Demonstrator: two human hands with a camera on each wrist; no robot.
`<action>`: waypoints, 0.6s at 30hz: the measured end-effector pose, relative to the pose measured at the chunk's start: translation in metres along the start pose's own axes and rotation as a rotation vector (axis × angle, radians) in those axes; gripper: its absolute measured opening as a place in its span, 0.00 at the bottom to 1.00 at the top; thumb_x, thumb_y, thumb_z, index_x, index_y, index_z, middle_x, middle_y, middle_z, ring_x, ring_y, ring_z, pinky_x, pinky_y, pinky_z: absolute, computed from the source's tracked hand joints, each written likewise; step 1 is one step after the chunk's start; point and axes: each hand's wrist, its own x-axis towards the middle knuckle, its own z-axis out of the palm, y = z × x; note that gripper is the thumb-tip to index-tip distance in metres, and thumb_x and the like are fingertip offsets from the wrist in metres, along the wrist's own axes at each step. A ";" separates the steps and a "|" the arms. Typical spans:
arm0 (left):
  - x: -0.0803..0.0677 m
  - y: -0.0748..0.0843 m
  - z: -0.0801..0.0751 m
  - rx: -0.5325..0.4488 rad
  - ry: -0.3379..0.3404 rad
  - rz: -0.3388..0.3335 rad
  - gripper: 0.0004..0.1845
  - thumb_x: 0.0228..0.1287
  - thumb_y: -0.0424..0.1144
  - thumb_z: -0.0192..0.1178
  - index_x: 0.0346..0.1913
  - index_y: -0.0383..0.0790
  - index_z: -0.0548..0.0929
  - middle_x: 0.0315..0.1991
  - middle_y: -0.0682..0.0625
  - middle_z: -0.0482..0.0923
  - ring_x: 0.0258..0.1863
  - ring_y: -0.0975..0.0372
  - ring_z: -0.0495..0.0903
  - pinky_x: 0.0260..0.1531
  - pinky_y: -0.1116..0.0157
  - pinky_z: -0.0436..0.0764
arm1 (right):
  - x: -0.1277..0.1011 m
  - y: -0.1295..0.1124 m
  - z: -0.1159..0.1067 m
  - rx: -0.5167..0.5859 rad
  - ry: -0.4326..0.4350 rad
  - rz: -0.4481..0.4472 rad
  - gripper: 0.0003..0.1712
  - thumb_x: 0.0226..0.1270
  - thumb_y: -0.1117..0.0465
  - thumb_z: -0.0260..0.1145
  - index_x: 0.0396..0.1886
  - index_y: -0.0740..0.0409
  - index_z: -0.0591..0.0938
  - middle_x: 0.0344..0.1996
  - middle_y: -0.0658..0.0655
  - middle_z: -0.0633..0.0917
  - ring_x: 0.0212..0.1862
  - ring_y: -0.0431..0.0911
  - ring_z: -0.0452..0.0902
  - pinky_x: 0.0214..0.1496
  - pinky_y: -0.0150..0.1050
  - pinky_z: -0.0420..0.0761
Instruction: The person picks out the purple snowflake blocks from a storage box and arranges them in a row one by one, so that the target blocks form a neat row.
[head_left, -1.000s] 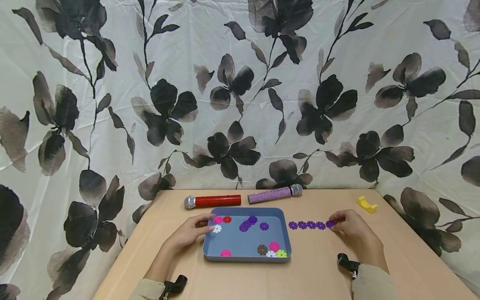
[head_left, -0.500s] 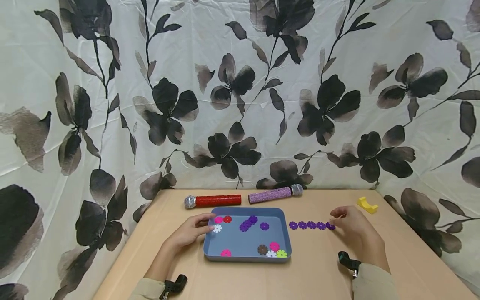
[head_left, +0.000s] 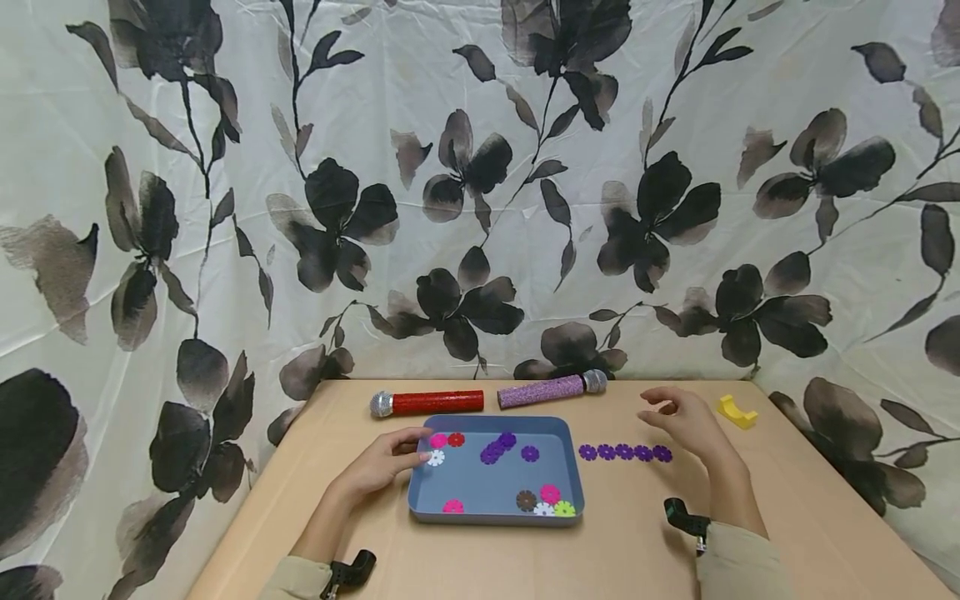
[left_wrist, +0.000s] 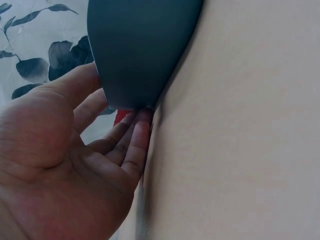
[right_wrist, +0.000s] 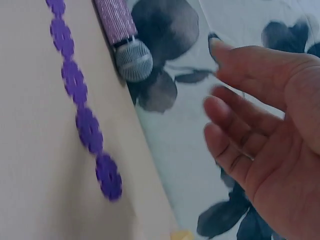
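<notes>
- Hands first: the right hand [head_left: 686,421] is hovering above the table [head_left: 622,550] with its fingers [right_wrist: 235,145] loosely spread and holding nothing, while the left hand [head_left: 382,462] is resting its relaxed fingers [left_wrist: 132,145] against the outer wall of the tray.
- Lying just right of the left hand, the blue tray [head_left: 487,512] is holding loose flower pieces in purple, pink, red, white, brown and green.
- Beyond the left hand, the red microphone [head_left: 427,402] is lying along the far edge; the purple microphone [head_left: 551,388] is lying beyond and left of the right hand.
- Just below and left of the right hand, the row of purple flower pieces [head_left: 624,452] is sitting on the table, apart from the fingers.
- Just right of the right hand, a small yellow block [head_left: 734,410] is sitting.
</notes>
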 end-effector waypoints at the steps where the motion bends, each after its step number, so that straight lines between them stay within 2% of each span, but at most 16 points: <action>1: 0.000 0.000 0.000 -0.007 0.000 -0.005 0.28 0.72 0.43 0.67 0.71 0.39 0.77 0.69 0.40 0.78 0.66 0.48 0.77 0.70 0.48 0.74 | 0.001 -0.003 0.002 -0.001 0.020 -0.013 0.28 0.72 0.51 0.72 0.65 0.60 0.80 0.59 0.67 0.81 0.52 0.55 0.77 0.43 0.36 0.81; 6: 0.002 -0.001 0.000 -0.002 -0.002 0.001 0.28 0.73 0.43 0.67 0.71 0.38 0.77 0.69 0.39 0.77 0.66 0.47 0.77 0.70 0.47 0.74 | 0.007 -0.019 0.011 0.020 0.093 -0.077 0.29 0.72 0.53 0.71 0.67 0.60 0.78 0.60 0.67 0.78 0.51 0.57 0.78 0.42 0.36 0.81; 12: 0.002 -0.002 0.000 -0.009 -0.003 -0.004 0.28 0.72 0.43 0.67 0.71 0.39 0.77 0.69 0.39 0.77 0.67 0.47 0.77 0.71 0.45 0.72 | 0.009 -0.034 0.024 0.078 0.095 -0.106 0.29 0.72 0.55 0.72 0.69 0.57 0.77 0.62 0.66 0.80 0.52 0.57 0.79 0.44 0.39 0.82; 18: 0.001 -0.001 -0.002 0.010 -0.006 -0.007 0.29 0.72 0.45 0.67 0.71 0.39 0.77 0.69 0.39 0.77 0.65 0.48 0.78 0.70 0.48 0.75 | 0.015 -0.046 0.046 0.135 0.087 -0.163 0.29 0.71 0.59 0.72 0.69 0.58 0.78 0.61 0.65 0.81 0.51 0.55 0.81 0.45 0.38 0.83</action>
